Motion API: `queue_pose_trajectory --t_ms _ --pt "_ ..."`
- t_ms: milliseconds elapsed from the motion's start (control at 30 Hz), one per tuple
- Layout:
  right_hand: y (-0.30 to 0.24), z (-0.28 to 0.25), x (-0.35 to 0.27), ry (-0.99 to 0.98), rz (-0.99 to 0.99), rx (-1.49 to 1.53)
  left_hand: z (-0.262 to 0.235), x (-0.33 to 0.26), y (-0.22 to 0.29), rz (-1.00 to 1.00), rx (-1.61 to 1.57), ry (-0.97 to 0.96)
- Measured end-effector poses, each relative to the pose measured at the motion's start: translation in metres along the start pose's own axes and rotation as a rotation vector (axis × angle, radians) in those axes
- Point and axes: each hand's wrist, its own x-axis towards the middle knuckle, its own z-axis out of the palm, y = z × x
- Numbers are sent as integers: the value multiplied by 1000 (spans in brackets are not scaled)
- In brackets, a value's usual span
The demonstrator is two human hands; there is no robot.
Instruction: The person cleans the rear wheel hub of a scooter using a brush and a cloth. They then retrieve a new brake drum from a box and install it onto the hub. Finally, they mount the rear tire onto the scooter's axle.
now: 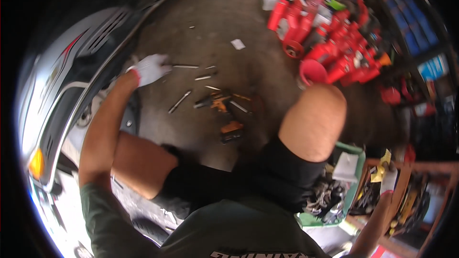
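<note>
My left hand (152, 69), in a white glove with a red cuff, is low over the floor beside the motorcycle. Its blurred fingertips are by one end of a thin metal rod (185, 66); whether they touch it is unclear. An orange and black cordless drill (221, 102) lies on the floor to the right, among several slim metal tools, one a long rod (180, 102). My right hand (389, 180), also gloved, is at a wooden tool box (403, 181) far to the right. Its fingers are closed against a yellow piece (377, 175), too blurred to name.
A silver and black motorcycle (71, 43) stands along the left. Red bottles and containers (334, 43) crowd the far right. A green bin (356, 162) with metal parts is beside my right knee. A white paper scrap (237, 44) is on the floor; blue drawers (411, 16) stand behind.
</note>
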Motion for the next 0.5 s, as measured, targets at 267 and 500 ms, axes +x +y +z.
queue_pose_trajectory --t_ms 267,500 --pt "-298 152 60 -122 -482 149 -18 -40 -12 18 18 63" --pt "-467 316 16 -546 -765 166 -23 -46 0 108 -49 301"
